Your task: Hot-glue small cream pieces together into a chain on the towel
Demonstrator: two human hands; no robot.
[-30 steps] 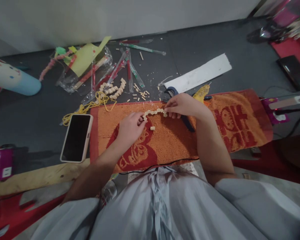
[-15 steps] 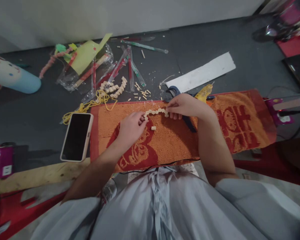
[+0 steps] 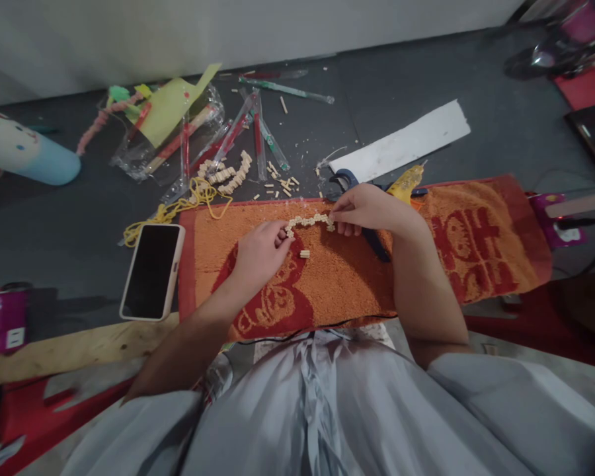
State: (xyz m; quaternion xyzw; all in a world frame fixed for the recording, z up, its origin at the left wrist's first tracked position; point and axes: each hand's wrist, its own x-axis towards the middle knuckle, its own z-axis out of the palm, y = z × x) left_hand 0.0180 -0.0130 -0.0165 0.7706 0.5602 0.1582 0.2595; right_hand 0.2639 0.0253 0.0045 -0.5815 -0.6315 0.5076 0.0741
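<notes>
A pale, curved strip of short wooden stick pieces [image 3: 308, 221] lies over the orange towel [image 3: 347, 291], arched away from me. My left hand [image 3: 262, 248] pinches its left end between thumb and fingers. At the other end, my right hand [image 3: 359, 210] has its fingertips closed on the strip. Just below the arch, a small bundle of short sticks [image 3: 304, 254] rests on the towel. Dark blue scissors [image 3: 375, 244] lie partly under my right hand, which hides some of them. Beyond that hand is a yellow glue-gun-like tool [image 3: 405, 184], partly covered.
A phone [image 3: 151, 272] lies left of the towel, near yellow string [image 3: 203, 193]. Behind are joined stick pieces [image 3: 238, 174], loose stick bits [image 3: 285, 184], plastic-wrapped sticks [image 3: 259, 135] and a white board [image 3: 401, 142]. A blue-and-white bottle [image 3: 39, 155] is at far left.
Both hands keep their hold on the strip and stay almost in place. The view has shifted very slightly; nothing else visibly moves.
</notes>
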